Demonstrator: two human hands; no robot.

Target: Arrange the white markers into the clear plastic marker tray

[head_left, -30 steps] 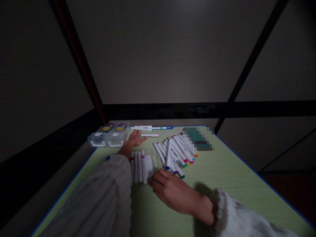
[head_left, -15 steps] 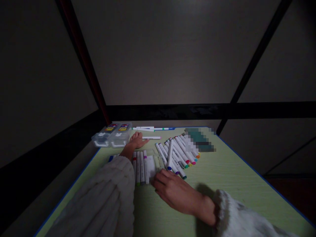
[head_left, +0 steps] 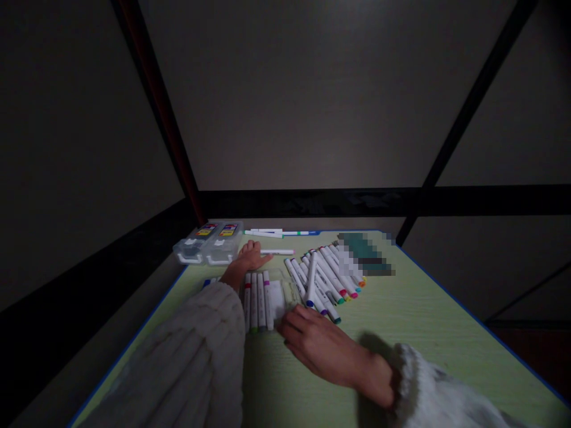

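My left hand (head_left: 253, 256) lies at the far left of the table, thumb stretched to the right, fingers pointing away. A white marker (head_left: 282, 252) lies flat beside it, its left end hidden at the fingers. Nearer to me, a clear plastic case (head_left: 292, 290) holds several upright-lying white markers (head_left: 258, 302) with coloured caps; my left sleeve covers part of it. My right hand (head_left: 317, 340) has its fingers curled at the case's near right corner; the fingertips are partly hidden. A heap of loose white markers (head_left: 319, 277) spreads right of the case.
Two clear cases with white handles (head_left: 225, 245) stand at the far left edge. Several more markers (head_left: 264, 234) lie near the back edge, by a blue item (head_left: 314, 232). A blurred-out green object (head_left: 363, 252) lies at the back right of the table (head_left: 414, 333).
The whole view has shifted slightly, so everything sits a little further right. Both hands keep about the same places relative to the markers and the case.
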